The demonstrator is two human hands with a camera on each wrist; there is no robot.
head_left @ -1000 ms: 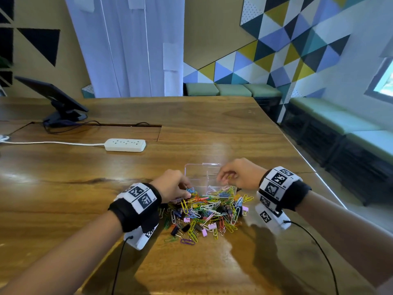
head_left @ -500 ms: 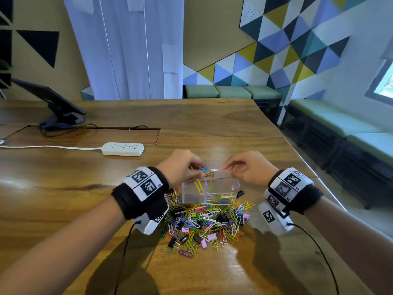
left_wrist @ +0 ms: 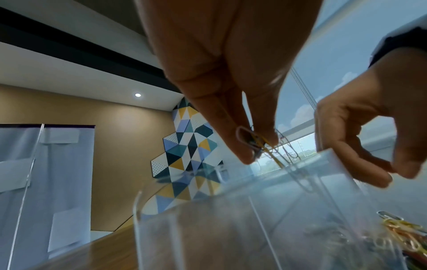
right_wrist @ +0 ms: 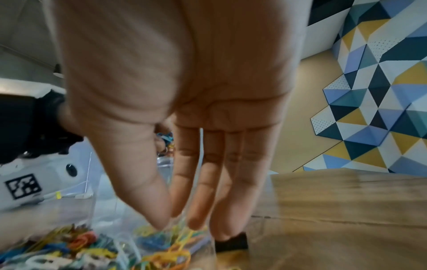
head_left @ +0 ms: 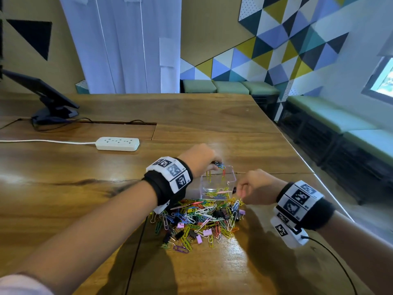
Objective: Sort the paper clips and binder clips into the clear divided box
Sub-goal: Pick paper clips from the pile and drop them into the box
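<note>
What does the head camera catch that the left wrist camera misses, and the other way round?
Head only: the heap of coloured paper clips and binder clips on the wooden table, and a white power strip.
Left wrist only: a round ceiling light.
Both: the left hand pinching clips over the clear plastic box, beside the right hand.

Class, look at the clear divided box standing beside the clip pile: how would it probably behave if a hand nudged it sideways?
The clear divided box looks thin-walled and holds only a few paper clips, so it is probably light and would slide easily on the glossy wooden table. It stands fairly tall, so a push near its rim might tip it.
</note>
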